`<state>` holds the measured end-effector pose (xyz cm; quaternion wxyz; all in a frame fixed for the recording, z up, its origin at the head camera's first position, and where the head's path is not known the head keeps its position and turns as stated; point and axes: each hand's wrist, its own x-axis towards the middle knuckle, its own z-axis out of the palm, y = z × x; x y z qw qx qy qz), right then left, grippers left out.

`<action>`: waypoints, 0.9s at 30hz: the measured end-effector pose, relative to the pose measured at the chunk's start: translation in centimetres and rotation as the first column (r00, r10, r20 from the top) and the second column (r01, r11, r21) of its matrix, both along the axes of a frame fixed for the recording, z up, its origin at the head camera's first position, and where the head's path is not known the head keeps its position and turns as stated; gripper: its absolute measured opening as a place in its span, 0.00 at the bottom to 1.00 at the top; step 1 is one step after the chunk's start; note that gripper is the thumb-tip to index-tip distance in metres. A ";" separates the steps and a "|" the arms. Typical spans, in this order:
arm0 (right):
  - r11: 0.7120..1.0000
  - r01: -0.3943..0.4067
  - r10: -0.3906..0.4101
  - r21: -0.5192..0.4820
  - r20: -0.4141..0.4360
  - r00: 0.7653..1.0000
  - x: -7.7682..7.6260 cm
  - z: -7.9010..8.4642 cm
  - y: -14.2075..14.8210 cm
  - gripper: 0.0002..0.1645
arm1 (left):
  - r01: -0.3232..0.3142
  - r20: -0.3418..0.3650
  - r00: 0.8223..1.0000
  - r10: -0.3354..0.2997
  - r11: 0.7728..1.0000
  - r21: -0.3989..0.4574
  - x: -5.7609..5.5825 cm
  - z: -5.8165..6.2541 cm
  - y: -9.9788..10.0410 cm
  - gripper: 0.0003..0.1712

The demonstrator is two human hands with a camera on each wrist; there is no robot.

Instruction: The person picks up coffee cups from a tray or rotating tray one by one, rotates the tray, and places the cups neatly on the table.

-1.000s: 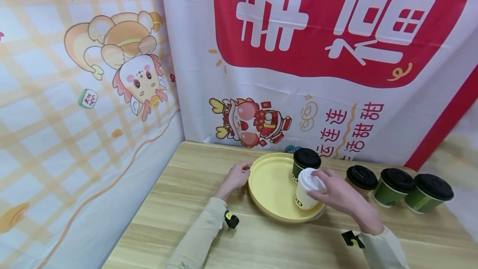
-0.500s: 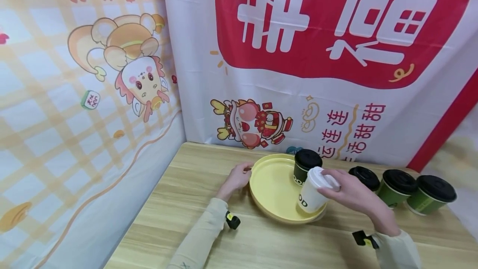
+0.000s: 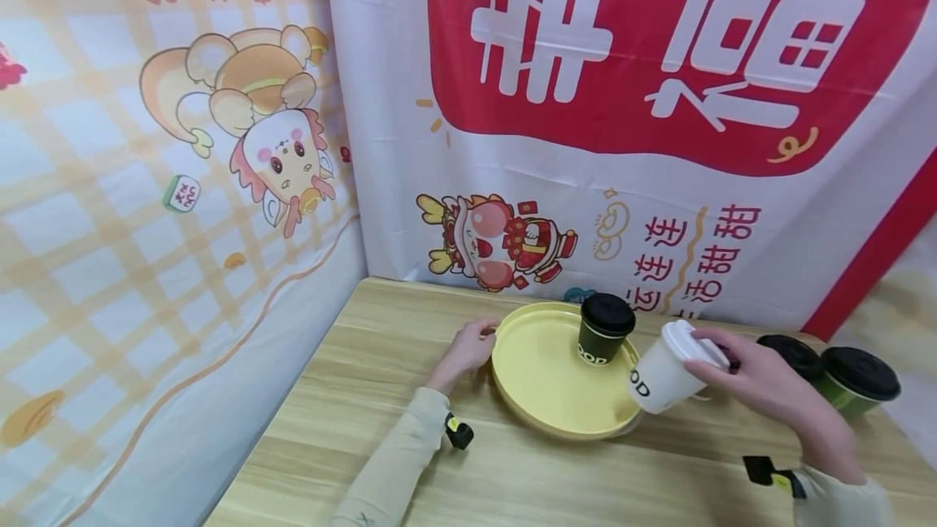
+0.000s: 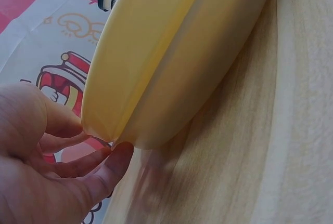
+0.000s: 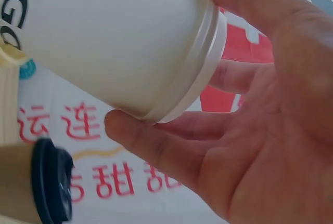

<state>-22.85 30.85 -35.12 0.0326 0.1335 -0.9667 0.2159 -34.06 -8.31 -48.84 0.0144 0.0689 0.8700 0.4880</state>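
Observation:
A white paper cup (image 3: 664, 376) with a white lid is in my right hand (image 3: 769, 381), tilted, its base by the right rim of the round yellow tray (image 3: 538, 360). In the right wrist view the thumb and fingers (image 5: 156, 143) grip the cup around its lid end. My left hand (image 3: 470, 346) pinches the tray's left edge; the left wrist view has the thumb (image 4: 106, 174) low against the tray's outer wall (image 4: 171, 94) and the fingers at the rim. A dark cup with a black lid (image 3: 607, 330) stands upright on the tray near its back right.
Right of the tray, several black-lidded cups stand on the wooden table (image 3: 351, 405), among them a green one (image 3: 852, 385); my right hand partly hides them. A brown cup (image 5: 21, 182) shows in the right wrist view. A printed cloth (image 3: 395, 226) hangs behind the table.
My right hand has lifted the white cup off the tray and carried it right, tilting it more. The left hand keeps its place at the tray's edge.

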 end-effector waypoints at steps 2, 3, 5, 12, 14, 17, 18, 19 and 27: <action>0.999 0.022 -0.023 0.031 0.032 0.999 0.2 0.2 0.8 0.37 | -0.001 -0.001 1.000 0.001 1.000 -0.004 0.0 -0.1 0.0 0.21; 0.999 0.028 -0.030 0.042 0.049 0.998 0.3 0.2 1.2 0.37 | -0.001 -0.002 1.000 0.001 1.000 -0.005 0.0 -0.1 0.0 0.21; 0.998 0.036 -0.042 0.058 0.094 0.995 0.4 0.3 2.1 0.38 | -0.001 -0.006 1.000 0.001 1.000 -0.009 0.0 -0.2 0.0 0.21; 0.994 0.092 -0.101 0.057 0.195 0.975 0.8 -0.2 5.5 0.42 | 0.006 0.005 1.000 -0.006 1.000 -0.022 0.0 -0.1 0.2 0.21; 0.990 0.120 -0.131 0.068 0.199 0.971 0.7 -0.3 6.6 0.44 | 0.006 0.003 1.000 -0.006 1.000 -0.023 0.0 -0.1 0.3 0.21; 0.984 0.150 -0.168 0.099 0.212 0.963 0.7 -0.5 8.1 0.45 | 0.008 -0.008 1.000 -0.008 1.000 -0.022 0.0 0.0 0.3 0.21; 0.982 0.157 -0.177 0.106 0.222 0.959 0.7 -0.6 8.5 0.45 | 0.008 -0.012 1.000 -0.008 1.000 -0.023 0.1 0.0 0.3 0.21; 0.980 0.161 -0.185 0.113 0.242 0.952 0.7 -0.7 9.0 0.46 | 0.008 -0.014 1.000 -0.009 1.000 -0.023 0.1 0.0 0.4 0.20; 0.958 0.220 -0.276 0.184 0.385 0.881 0.9 -2.7 12.6 0.52 | 0.004 -0.025 1.000 -0.004 1.000 -0.020 0.3 0.2 0.3 0.20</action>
